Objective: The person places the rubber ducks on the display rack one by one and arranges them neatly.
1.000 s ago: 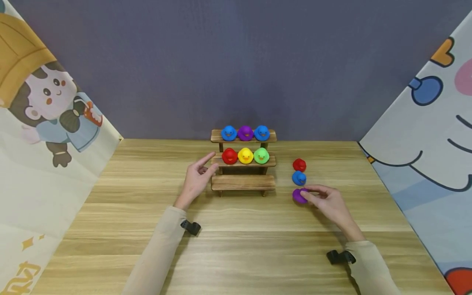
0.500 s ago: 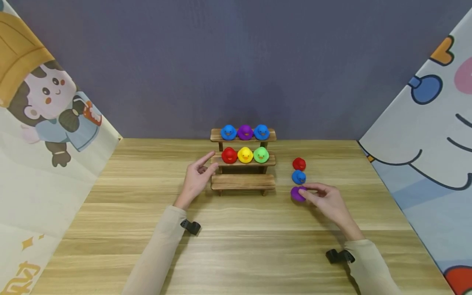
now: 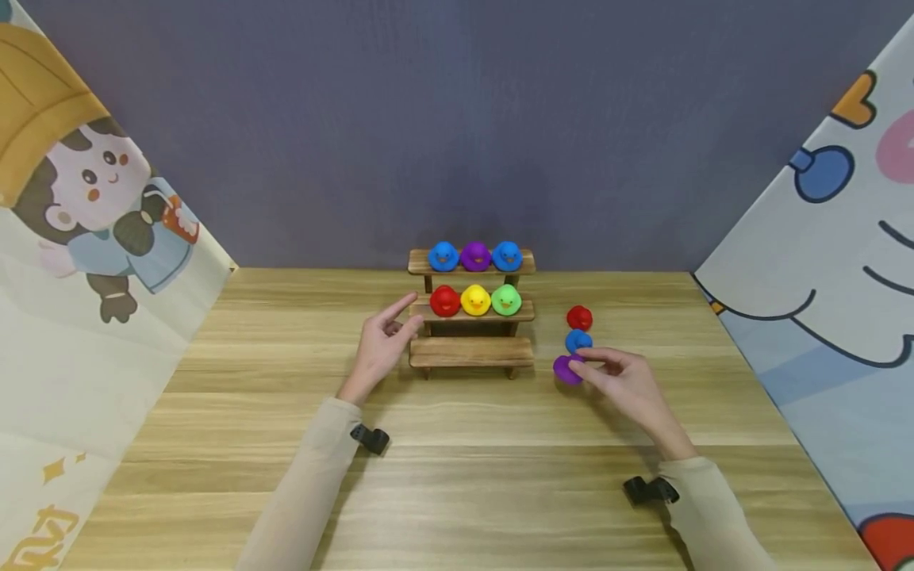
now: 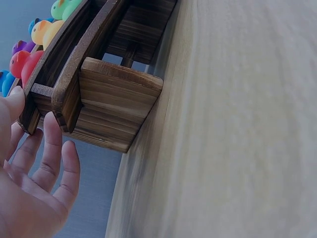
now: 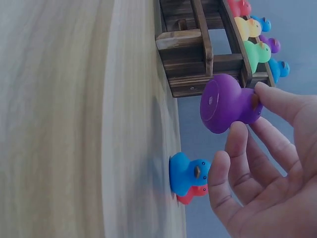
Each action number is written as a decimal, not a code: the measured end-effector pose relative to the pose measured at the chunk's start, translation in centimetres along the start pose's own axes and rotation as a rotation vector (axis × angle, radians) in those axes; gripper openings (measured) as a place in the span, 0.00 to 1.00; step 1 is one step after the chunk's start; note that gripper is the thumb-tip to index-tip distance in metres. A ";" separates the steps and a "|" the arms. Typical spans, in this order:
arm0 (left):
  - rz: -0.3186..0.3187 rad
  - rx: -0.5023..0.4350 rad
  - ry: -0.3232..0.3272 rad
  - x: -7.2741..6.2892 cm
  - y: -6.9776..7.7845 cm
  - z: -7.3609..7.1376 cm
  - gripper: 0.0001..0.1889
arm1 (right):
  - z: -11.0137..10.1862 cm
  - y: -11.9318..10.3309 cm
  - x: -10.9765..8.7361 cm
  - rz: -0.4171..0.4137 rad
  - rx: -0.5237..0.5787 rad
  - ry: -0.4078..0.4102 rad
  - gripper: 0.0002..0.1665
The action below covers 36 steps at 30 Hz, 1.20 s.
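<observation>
My right hand (image 3: 624, 385) pinches a purple rubber duck (image 5: 225, 104) by its head between thumb and fingers. In the right wrist view the duck's flat base shows, raised off the table. A blue duck (image 3: 577, 341) and a red duck (image 3: 580, 318) stand on the table just behind it. My left hand (image 3: 380, 345) is at the left end of a three-step wooden rack (image 3: 471, 352), its fingertips right by the middle step and its fingers loosely spread. On that step sit a red duck (image 3: 445, 301), a yellow duck (image 3: 475, 300) and a green duck (image 3: 506, 300).
The rack's top step carries a blue duck (image 3: 443, 256), a purple duck (image 3: 475, 256) and another blue duck (image 3: 508, 256). A dark grey wall (image 3: 457, 127) rises behind the table (image 3: 457, 492). Printed panels flank both sides.
The purple duck has come up off the table in my right hand and moved left and slightly back, toward the rack. My left hand has kept its place.
</observation>
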State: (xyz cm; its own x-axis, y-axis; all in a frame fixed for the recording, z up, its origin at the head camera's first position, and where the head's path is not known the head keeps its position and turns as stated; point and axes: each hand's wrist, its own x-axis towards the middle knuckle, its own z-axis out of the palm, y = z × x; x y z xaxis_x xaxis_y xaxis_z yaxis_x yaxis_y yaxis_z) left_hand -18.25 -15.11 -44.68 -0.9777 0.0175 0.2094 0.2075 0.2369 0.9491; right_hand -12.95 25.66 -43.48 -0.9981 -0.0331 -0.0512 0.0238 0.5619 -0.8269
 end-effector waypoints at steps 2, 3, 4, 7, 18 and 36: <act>0.000 0.001 0.000 0.1 0.0 0.0 0.25 | 0.1 -0.3 0.0 -0.004 -0.001 0.002 0.30; -0.001 0.001 -0.001 0.1 0.0 0.0 0.25 | 0.1 -0.4 0.1 -0.008 -0.002 0.002 0.30; 0.000 0.000 -0.002 0.1 0.0 0.0 0.26 | 0.2 -0.5 0.1 -0.010 0.000 0.002 0.30; -0.009 -0.006 -0.007 0.2 0.1 0.1 0.26 | 0.4 -0.6 0.2 -0.017 0.004 0.004 0.29; 0.005 -0.009 -0.009 0.2 0.1 0.1 0.26 | 0.9 -1.0 0.4 -0.004 0.025 0.000 0.30; 0.004 -0.024 -0.006 0.2 -0.1 0.1 0.25 | 2.1 -2.2 1.1 -0.027 0.069 -0.035 0.30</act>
State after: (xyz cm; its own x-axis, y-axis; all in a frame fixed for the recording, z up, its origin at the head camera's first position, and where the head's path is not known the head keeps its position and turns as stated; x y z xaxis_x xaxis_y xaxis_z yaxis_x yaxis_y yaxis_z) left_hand -18.42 -15.06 -44.75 -0.9770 0.0246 0.2118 0.2121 0.2135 0.9536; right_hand -13.94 22.64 -42.85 -0.9960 -0.0768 -0.0466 0.0018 0.5018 -0.8650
